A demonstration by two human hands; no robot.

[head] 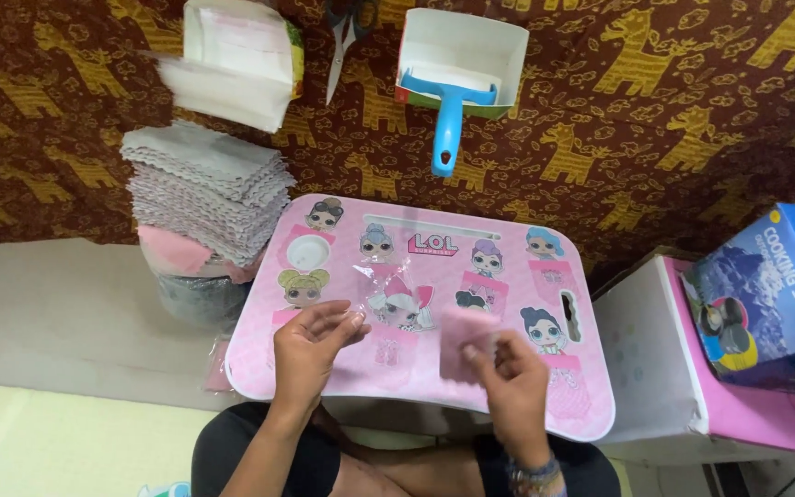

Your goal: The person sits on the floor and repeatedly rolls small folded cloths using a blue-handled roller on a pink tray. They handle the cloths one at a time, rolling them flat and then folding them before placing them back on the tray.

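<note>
We saw the right hand (512,368) pinching a small pink cloth (464,342) between thumb and fingertips, holding it upright just above the pink lap table (342,373). The left hand (310,345) hovered beside it, fingers loosely curled, possibly touching a clear plastic wrapper (388,294), though blur hid the contact. A stack of folded cloths (209,189) stood left of the table, a blue squeegee (450,115) beyond it.

We see small pink cloth square (465,342), upright, slightly blurred, pinched above pink lap table, right of centre.
</note>
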